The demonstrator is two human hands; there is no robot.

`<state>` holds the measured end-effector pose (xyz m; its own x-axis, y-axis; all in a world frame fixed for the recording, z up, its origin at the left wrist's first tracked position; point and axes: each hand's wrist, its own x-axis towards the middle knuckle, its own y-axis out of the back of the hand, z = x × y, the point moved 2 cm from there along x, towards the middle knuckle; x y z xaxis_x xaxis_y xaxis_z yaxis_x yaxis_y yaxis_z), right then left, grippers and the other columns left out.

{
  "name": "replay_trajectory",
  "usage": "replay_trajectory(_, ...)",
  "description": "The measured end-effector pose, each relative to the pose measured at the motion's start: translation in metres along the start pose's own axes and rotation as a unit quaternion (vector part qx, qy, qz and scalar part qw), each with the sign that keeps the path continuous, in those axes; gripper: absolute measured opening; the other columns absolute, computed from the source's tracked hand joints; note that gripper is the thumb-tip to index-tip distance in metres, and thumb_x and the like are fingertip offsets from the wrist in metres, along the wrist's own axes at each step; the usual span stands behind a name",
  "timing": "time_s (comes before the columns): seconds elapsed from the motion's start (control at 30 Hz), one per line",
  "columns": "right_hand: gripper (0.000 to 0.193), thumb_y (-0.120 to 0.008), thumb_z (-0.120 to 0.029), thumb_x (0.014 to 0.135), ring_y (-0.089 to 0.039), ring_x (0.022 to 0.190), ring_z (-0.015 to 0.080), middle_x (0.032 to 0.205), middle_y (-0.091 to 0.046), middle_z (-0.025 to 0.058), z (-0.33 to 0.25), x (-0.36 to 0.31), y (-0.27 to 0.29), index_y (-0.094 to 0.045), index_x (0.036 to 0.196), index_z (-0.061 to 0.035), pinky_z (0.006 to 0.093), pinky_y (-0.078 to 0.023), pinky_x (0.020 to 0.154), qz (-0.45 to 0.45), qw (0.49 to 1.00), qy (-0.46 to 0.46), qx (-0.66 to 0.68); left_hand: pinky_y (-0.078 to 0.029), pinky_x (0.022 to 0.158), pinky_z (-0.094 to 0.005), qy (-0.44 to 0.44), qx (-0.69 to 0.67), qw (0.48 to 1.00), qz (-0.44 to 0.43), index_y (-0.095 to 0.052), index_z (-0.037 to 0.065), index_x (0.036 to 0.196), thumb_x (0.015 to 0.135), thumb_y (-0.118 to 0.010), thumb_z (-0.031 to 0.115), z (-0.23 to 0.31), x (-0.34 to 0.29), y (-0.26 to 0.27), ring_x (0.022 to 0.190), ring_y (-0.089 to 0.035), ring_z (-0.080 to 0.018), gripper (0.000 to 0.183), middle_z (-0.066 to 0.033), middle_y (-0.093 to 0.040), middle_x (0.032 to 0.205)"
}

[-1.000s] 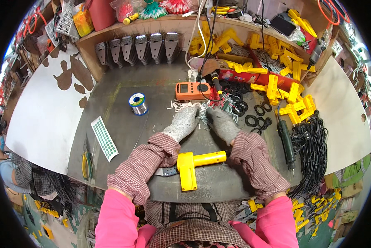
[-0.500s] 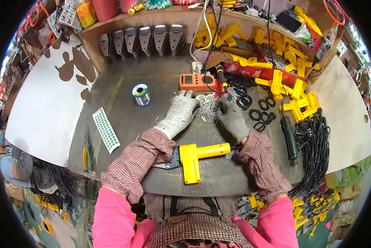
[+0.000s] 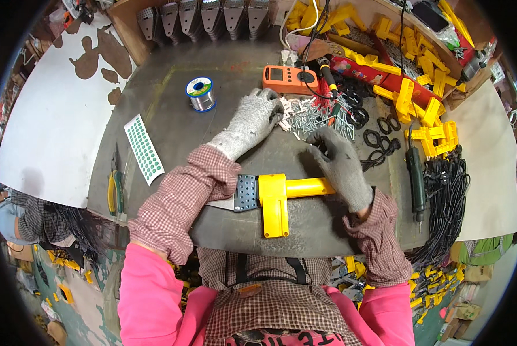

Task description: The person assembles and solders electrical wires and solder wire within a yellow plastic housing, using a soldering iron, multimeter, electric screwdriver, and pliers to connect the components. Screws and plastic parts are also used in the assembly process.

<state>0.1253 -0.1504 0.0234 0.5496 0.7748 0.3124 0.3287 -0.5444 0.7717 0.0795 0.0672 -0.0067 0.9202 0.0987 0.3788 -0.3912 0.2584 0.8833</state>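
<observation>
Both hands wear grey gloves. My left hand (image 3: 255, 120) rests at the left edge of a pile of small screws (image 3: 319, 117), its fingers curled in beside small pale parts (image 3: 288, 107). What it grips is hidden. Just below the pile, my right hand (image 3: 344, 167) has thumb and fingers bent toward each other; anything between them is too small to name. Between my forearms lies a yellow plastic tool body (image 3: 274, 199), with a perforated dark metal plate (image 3: 246, 192) at its left end. Its yellow handle (image 3: 307, 187) runs right, partly beneath my right hand.
An orange multimeter (image 3: 287, 81) lies behind the pile, a solder spool (image 3: 201, 95) to its left. Farther left are a green sticker sheet (image 3: 143, 149) and pliers (image 3: 115, 187). On the right are black rings (image 3: 374, 138), yellow parts (image 3: 434, 138), an electric screwdriver (image 3: 416, 179) and black cables (image 3: 448, 202).
My right hand has drawn back from the screw pile toward me, now over the handle's right end. My left hand remains at the pile's edge. The whole view has shifted with my head.
</observation>
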Motion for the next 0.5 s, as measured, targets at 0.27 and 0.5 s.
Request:
replay_trajectory(0.27,0.016,-0.07,-0.007,0.086,-0.06,0.071,0.015,0.083,-0.062,0.007,-0.049,-0.086,0.003,-0.063,0.101,-0.006,0.0289,-0.048,0.063,-0.229,0.941,-0.017,0.249,-0.043,0.097,-0.0455,-0.134,-0.298,0.937,-0.128,-0.064,0.014,0.106,0.079,-0.072,0.012,0.071,-0.15,0.063,0.12,-0.054,-0.0288,0.028,-0.0038,-0.062,0.115)
replay_trajectory(0.5,0.017,-0.068,-0.003,0.084,-0.056,0.066,0.017,0.077,-0.057,0.0068,-0.048,-0.098,-0.006,-0.063,0.1,-0.0056,0.0316,-0.046,0.059,-0.252,0.928,-0.035,0.274,-0.045,0.093,-0.0459,-0.148,-0.284,0.943,-0.089,-0.064,0.013,0.106,0.073,-0.074,0.013,0.075,-0.17,0.055,0.119,-0.055,-0.0294,0.034,-0.0053,-0.062,0.117)
